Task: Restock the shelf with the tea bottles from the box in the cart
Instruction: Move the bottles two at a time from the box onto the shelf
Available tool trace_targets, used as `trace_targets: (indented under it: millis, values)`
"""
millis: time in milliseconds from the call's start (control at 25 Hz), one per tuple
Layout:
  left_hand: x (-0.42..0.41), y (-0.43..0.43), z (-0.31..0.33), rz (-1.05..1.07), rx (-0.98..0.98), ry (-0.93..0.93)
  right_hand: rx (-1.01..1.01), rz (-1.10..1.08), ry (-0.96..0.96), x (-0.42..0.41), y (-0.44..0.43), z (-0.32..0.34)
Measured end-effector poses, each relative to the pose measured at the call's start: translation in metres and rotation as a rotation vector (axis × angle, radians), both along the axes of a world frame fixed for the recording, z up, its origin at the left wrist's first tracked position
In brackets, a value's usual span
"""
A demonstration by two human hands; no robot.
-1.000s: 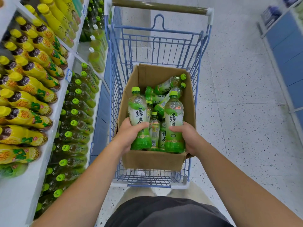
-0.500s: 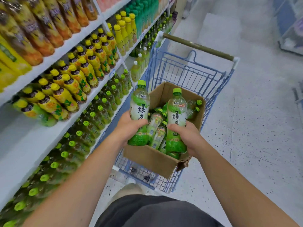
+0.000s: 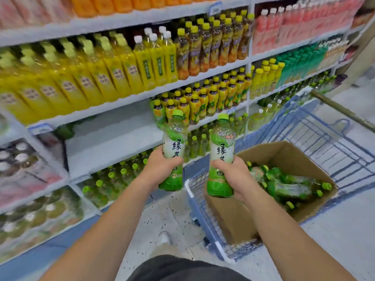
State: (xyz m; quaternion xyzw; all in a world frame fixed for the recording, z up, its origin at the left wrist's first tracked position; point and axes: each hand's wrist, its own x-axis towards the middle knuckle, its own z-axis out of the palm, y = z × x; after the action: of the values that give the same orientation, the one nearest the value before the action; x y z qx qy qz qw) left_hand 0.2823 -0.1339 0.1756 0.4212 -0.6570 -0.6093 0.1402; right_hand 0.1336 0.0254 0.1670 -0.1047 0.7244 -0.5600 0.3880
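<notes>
My left hand [image 3: 162,166] grips one green tea bottle [image 3: 175,138] upright in front of the shelving. My right hand [image 3: 233,177] grips a second green tea bottle [image 3: 221,147] upright, just left of the cardboard box [image 3: 288,153]. The box sits in the blue wire cart [image 3: 324,130] and holds several more green tea bottles [image 3: 288,185] lying on their sides. A white shelf [image 3: 113,142] has a bare stretch just left of the held bottles, with green-capped bottles [image 3: 113,175] on the level below it.
Higher shelves carry yellow bottles [image 3: 113,74], dark tea bottles with yellow caps [image 3: 213,47], pink drinks [image 3: 284,25] and orange ones. The cart's handle [image 3: 345,112] is at the right. Speckled floor [image 3: 162,218] lies between me and the shelving.
Both hands have lifted their bottles out of the box and carried them left toward the shelves. My view has turned left from the cart to face the shelving.
</notes>
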Motion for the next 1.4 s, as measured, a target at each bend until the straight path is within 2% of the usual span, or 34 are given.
trace_targets:
  millis: [280,480,720,920,1200,1400]
  values:
    - [0.105,-0.046,0.017,0.269,-0.032,0.013,-0.060,0.293,0.000,0.060,-0.093,0.018]
    - [0.168,-0.085,0.013,0.410,-0.033,0.000,-0.054,0.408,0.020,0.105,-0.159,0.013]
    - [0.221,-0.154,0.002,0.434,-0.049,-0.018,-0.065,0.437,0.124,0.144,-0.242,0.007]
    - [0.229,-0.220,-0.017,0.436,-0.114,-0.065,-0.033,0.463,0.242,0.151,-0.311,-0.013]
    - [0.212,-0.281,-0.110,0.504,-0.214,-0.126,-0.041,0.578,0.348,0.141,-0.395,-0.098]
    - [0.194,-0.334,-0.184,0.552,-0.245,-0.086,-0.117,0.586,0.359,0.137,-0.457,-0.177]
